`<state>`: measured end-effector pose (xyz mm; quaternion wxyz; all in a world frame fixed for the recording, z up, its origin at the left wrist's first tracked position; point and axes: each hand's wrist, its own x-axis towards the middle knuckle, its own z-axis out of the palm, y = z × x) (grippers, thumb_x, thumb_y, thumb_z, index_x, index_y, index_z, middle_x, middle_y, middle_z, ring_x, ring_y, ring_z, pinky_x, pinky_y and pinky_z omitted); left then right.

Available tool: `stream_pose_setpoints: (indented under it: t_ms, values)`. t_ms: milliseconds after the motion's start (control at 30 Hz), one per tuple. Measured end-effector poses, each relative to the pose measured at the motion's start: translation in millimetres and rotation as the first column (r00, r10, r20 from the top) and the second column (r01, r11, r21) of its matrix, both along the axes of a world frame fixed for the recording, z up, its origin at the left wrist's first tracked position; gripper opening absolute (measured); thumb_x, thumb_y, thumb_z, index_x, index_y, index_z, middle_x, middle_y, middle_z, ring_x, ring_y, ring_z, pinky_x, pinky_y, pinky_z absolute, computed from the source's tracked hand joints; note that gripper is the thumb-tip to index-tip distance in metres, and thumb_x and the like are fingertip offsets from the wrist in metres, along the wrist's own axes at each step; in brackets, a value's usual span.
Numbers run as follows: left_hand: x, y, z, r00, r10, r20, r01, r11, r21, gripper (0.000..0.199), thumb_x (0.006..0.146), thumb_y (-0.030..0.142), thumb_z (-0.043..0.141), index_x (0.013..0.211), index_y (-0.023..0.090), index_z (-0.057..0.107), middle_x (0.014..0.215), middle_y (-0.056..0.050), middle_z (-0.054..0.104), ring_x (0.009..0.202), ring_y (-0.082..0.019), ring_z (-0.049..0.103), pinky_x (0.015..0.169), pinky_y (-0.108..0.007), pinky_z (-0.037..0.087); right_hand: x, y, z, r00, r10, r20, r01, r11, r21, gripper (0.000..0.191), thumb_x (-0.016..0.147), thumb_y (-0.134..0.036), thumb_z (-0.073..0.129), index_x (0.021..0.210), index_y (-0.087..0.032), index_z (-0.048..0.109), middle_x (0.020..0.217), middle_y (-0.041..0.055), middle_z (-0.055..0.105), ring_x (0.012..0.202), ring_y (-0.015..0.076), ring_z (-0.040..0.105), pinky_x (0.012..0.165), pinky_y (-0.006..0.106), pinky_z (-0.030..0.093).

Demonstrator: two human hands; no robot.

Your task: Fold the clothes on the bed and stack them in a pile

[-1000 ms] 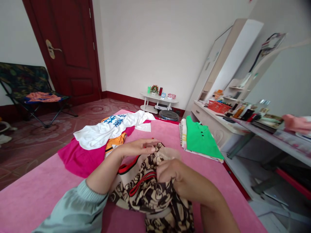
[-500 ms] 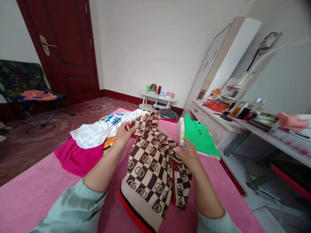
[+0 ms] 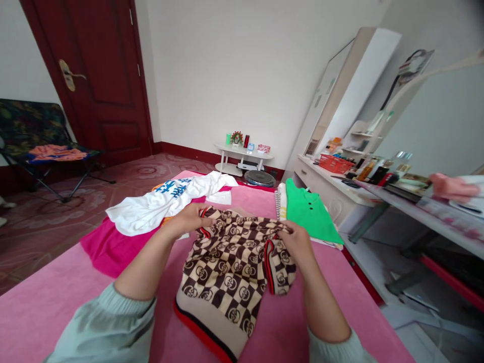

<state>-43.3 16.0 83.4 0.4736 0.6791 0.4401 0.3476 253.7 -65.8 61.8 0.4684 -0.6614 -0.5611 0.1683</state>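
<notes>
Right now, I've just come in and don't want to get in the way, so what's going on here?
A person's left hand and right hand hold a brown-and-beige checkered shirt near its upper edge, over a pink cover. To the left, a white shirt lies partly over a magenta garment; to the right, a green shirt tops other garments.
</notes>
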Motion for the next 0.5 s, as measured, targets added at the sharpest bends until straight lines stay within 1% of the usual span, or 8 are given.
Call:
stream_pose_setpoints:
  t_ms: [67, 133, 200, 233, 300, 367, 433, 500]
  values:
    - [-10.5, -17.0, 25.0, 0.973, -0.224, 0.051, 0.224, 0.974, -0.007, 0.030, 0.061, 0.036, 0.072, 0.083, 0.016, 0.066, 0.076, -0.002, 0.066, 0.069, -0.019, 0.061, 0.063, -0.026, 0.049, 1.8, -13.0, 24.6, 0.975, 0.027, -0.219, -0.018, 0.999, 0.039, 0.030, 0.064, -0.025, 0.056, 0.089, -0.017, 0.069, 0.084, 0.0030, 0.071, 0.079, 0.0217, 0.065, 0.074, 0.031, 0.049]
    - [-21.7, -33.9, 44.0, 0.915, -0.396, 0.083, 0.400, 0.916, -0.040, 0.029, 0.058, 0.034, 0.074, 0.078, 0.017, 0.065, 0.071, -0.002, 0.064, 0.064, -0.017, 0.059, 0.059, -0.024, 0.048, 1.4, -29.6, 47.5, 0.897, 0.188, -0.401, -0.219, 0.975, -0.034, 0.033, 0.063, -0.023, 0.059, 0.094, -0.018, 0.069, 0.086, 0.0030, 0.072, 0.079, 0.0214, 0.066, 0.074, 0.031, 0.050]
    - [-27.9, -44.8, 53.1, 0.871, -0.461, 0.171, 0.479, 0.874, -0.084, 0.030, 0.051, 0.033, 0.077, 0.072, 0.016, 0.064, 0.061, -0.001, 0.059, 0.056, -0.014, 0.055, 0.051, -0.022, 0.046, 0.0, -42.6, 61.8, 0.806, 0.319, -0.499, -0.426, 0.898, -0.113, 0.035, 0.061, -0.020, 0.062, 0.095, -0.019, 0.070, 0.089, 0.0034, 0.072, 0.079, 0.0220, 0.067, 0.077, 0.033, 0.051]
    - [-28.0, -46.3, 53.7, 0.866, -0.440, 0.239, 0.470, 0.879, -0.082, 0.032, 0.049, 0.033, 0.078, 0.072, 0.016, 0.063, 0.058, 0.000, 0.058, 0.053, -0.014, 0.054, 0.048, -0.022, 0.045, -0.7, -45.7, 64.3, 0.785, 0.341, -0.516, -0.467, 0.874, -0.133, 0.035, 0.060, -0.019, 0.063, 0.094, -0.019, 0.070, 0.090, 0.0041, 0.072, 0.081, 0.0225, 0.067, 0.079, 0.034, 0.051]
    - [-22.2, -40.1, 47.8, 0.868, -0.295, 0.399, 0.330, 0.944, -0.021, 0.035, 0.054, 0.036, 0.078, 0.079, 0.017, 0.063, 0.064, -0.001, 0.060, 0.056, -0.014, 0.056, 0.051, -0.022, 0.048, -1.5, -43.0, 59.6, 0.793, 0.311, -0.523, -0.414, 0.906, -0.089, 0.042, 0.059, -0.021, 0.066, 0.100, -0.020, 0.069, 0.097, 0.0060, 0.071, 0.087, 0.0237, 0.067, 0.082, 0.036, 0.051]
    - [-11.9, -23.4, 33.8, 0.838, -0.110, 0.534, 0.094, 0.994, 0.058, 0.040, 0.065, 0.041, 0.072, 0.098, 0.020, 0.061, 0.087, -0.003, 0.065, 0.074, -0.016, 0.063, 0.067, -0.026, 0.053, -1.1, -30.0, 44.9, 0.807, 0.233, -0.543, -0.238, 0.969, 0.062, 0.059, 0.062, -0.027, 0.068, 0.120, -0.024, 0.058, 0.117, 0.0077, 0.064, 0.101, 0.0241, 0.063, 0.086, 0.036, 0.050]
    - [-3.0, -2.4, 13.1, 0.817, 0.044, 0.574, -0.112, 0.990, 0.084, 0.049, 0.075, 0.043, 0.064, 0.120, 0.027, 0.051, 0.117, -0.006, 0.059, 0.099, -0.018, 0.061, 0.085, -0.031, 0.050, 0.4, -12.4, 25.5, 0.817, 0.154, -0.555, -0.071, 0.983, 0.169, 0.077, 0.065, -0.035, 0.068, 0.136, -0.030, 0.039, 0.138, 0.0085, 0.048, 0.116, 0.0233, 0.054, 0.090, 0.036, 0.048]
    - [1.2, 16.4, -11.8, 0.857, 0.196, 0.476, -0.255, 0.965, 0.062, 0.062, 0.075, 0.043, 0.064, 0.131, 0.028, 0.041, 0.133, -0.010, 0.049, 0.114, -0.021, 0.054, 0.093, -0.035, 0.046, 2.1, 3.0, 7.0, 0.869, 0.077, -0.489, 0.007, 0.986, 0.168, 0.082, 0.065, -0.041, 0.069, 0.139, -0.029, 0.034, 0.145, 0.0097, 0.037, 0.124, 0.0235, 0.047, 0.093, 0.037, 0.046]
